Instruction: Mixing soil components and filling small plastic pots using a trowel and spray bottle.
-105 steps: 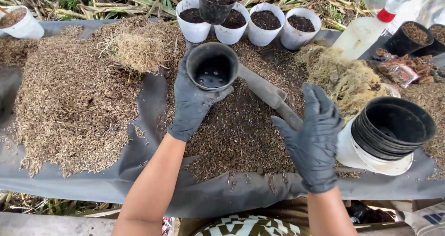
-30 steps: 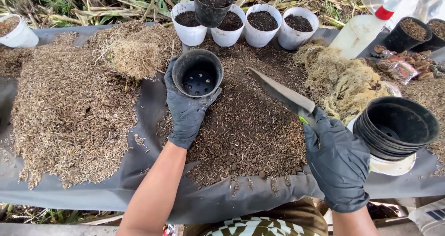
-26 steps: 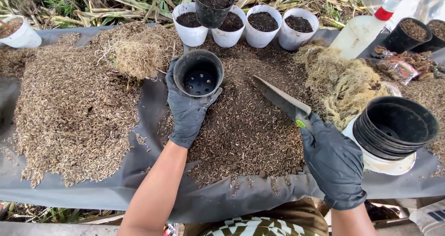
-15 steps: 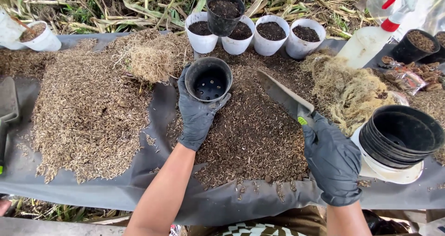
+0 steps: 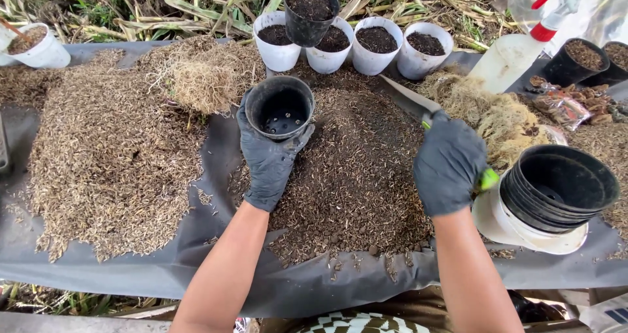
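A dark grey sheet [image 5: 131, 274] covers the surface, and on it lie a broad pale heap of husks [image 5: 111, 163] to the left and a darker heap of potting mix [image 5: 353, 176] in the middle. At the right edge a stack of black pots [image 5: 556, 189] sits inside a white one (tilted on its side). Along the far edge stand four white pots [image 5: 373, 45] filled with dark mix, with one black filled pot [image 5: 311, 12] on top of them. The left hand [image 5: 268, 159], gloved in black, grips an empty black pot [image 5: 280, 107] upright above the dark heap. The right hand [image 5: 448, 163], also gloved, is clenched around the green handle of a trowel [image 5: 409, 97], whose blade points away over the mix.
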